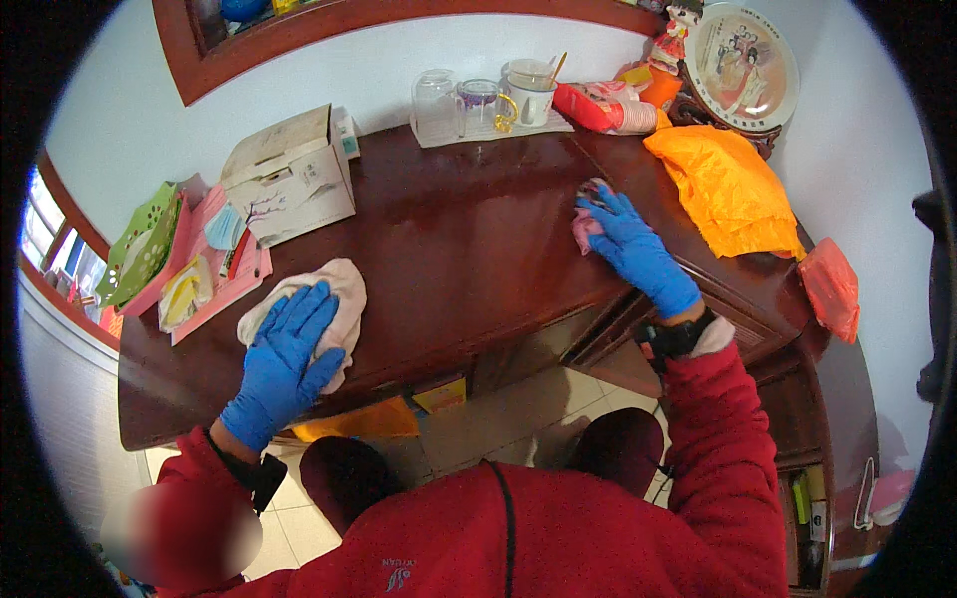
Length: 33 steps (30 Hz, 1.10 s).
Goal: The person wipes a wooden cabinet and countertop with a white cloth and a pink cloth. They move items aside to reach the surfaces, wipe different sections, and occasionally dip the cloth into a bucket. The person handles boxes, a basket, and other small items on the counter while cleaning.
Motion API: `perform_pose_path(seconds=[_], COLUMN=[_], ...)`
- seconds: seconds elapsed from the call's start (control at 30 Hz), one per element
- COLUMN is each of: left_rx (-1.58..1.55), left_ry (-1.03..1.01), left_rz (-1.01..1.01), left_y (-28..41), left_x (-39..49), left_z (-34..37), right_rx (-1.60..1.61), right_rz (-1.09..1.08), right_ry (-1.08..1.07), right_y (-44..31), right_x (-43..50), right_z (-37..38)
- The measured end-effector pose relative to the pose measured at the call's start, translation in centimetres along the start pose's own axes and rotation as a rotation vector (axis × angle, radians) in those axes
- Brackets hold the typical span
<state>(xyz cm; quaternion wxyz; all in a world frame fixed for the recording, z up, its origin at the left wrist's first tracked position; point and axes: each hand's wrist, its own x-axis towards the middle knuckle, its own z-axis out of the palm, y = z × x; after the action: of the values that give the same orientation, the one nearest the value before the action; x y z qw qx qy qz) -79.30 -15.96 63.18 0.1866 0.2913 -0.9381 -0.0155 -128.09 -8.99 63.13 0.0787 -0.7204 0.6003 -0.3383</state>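
In a blue glove, my left hand (288,362) presses flat on a cream cloth (351,288) spread over the left part of the dark, glossy wooden desktop (463,254). My right hand (635,243), also gloved in blue, is on the right part of the same surface. Its fingers hold a small crumpled pink cloth (585,230); a dark patterned piece shows at the fingertips, and I cannot tell whether it belongs to that cloth. Much of the cream cloth is hidden under my left palm.
At the back left stand a cardboard box (291,179), a green basket (142,247) and pink papers (258,269). Glass cups (478,108) and a white mug (532,105) line the wall. Rightward are paper cups (635,117), an orange bag (729,190), a decorative plate (742,67) and a red packet (830,288).
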Motion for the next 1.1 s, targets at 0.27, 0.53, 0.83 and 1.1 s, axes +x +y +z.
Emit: perform_pose_path(seconds=[0.27,0.53,0.83,1.1], left_rx=[0.018,-0.024,0.029,0.053], left_ry=[-0.025,-0.011,-0.039,-0.157], left_rz=[-0.020,-0.027,-0.065,-0.267], left_y=[0.1,-0.1,0.1,-1.8], left_x=[0.0,-0.1,-0.3,1.1], left_z=[0.1,0.2,0.3,3.6], right_rx=[-0.244,0.663,-0.259,0.851], right_rz=[-0.373,0.346,-0.425,-0.107], right_ry=[-0.063,0.212,0.066,0.622], right_y=[-8.8,-2.6,-12.7,-7.6], right_x=[-3.1,-4.9,-3.7,-10.3], right_z=[6.6,2.6,9.8,7.3])
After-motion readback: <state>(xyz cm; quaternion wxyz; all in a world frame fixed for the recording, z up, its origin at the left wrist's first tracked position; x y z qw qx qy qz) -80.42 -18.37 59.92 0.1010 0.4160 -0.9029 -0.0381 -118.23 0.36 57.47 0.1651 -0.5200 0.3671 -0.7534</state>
